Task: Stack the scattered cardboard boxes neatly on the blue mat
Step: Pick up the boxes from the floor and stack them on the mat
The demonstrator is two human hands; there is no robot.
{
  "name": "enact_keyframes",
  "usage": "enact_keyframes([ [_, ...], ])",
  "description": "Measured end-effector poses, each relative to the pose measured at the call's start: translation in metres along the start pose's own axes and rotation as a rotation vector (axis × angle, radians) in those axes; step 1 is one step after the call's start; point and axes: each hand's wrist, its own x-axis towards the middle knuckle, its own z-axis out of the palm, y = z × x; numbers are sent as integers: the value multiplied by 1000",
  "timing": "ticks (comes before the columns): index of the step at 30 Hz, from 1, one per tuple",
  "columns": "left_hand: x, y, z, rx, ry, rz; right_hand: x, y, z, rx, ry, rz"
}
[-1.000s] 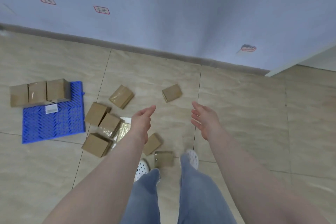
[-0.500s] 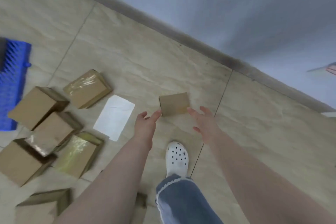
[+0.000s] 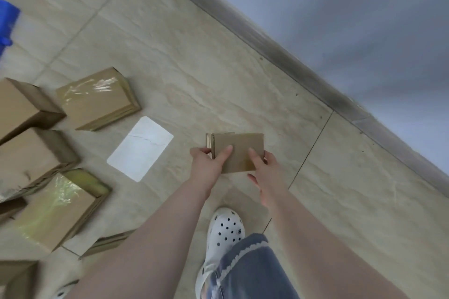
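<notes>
A person's left hand [image 3: 208, 168] and right hand [image 3: 266, 177] clasp a small brown cardboard box [image 3: 239, 152] from either side, thumbs laid across its top face and fingers curled round its short ends, holding it low over the beige tiled floor [image 3: 218, 75] just ahead of a white perforated clog [image 3: 224, 230]. The box looks light and stiff, with plain matte card that should not slip; its open flap edge at nine o'clock seems the weak point, so a hold on the two firm ends, as here, appears the safest. At nine o'clock from the hands lies a white rectangular card [image 3: 141, 148], and beyond it, from eight to ten o'clock, sit more brown boxes, among them a tape-wrapped glossy carton [image 3: 97, 99] and a yellowish taped carton [image 3: 58, 209], whose film may prove slicker to the touch. A corner of the blue plastic mat [image 3: 6, 22] shows at the far ten o'clock edge, well apart from the held box.
</notes>
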Motion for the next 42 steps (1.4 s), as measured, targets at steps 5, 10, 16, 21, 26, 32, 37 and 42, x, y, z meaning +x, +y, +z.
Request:
enact_keyframes([
  [5, -85, 31, -56, 12, 60, 92, -100, -21, 13, 122, 70, -91],
  [10, -202, 76, -133, -76, -51, 111, -235, -52, 39, 243, 94, -93],
  [16, -356, 104, -220, -213, -159, 78, -414, -67, 70, 430, -248, 17],
  [21, -455, 111, -294, -142, -150, 130, -538, -68, 75, 387, -248, -89],
  [26, -516, 89, -350, -108, -201, 124, -626, -47, 72, 314, -288, -110],
  [32, -562, 26, -388, -194, -179, 115, -682, 5, 74, 216, -333, -118],
  [37, -587, -22, -423, -266, -117, 64, -710, 49, 91, 145, -377, -96],
  [42, -599, -33, -483, -326, -75, 76, -740, 68, 137, 27, -486, -114],
])
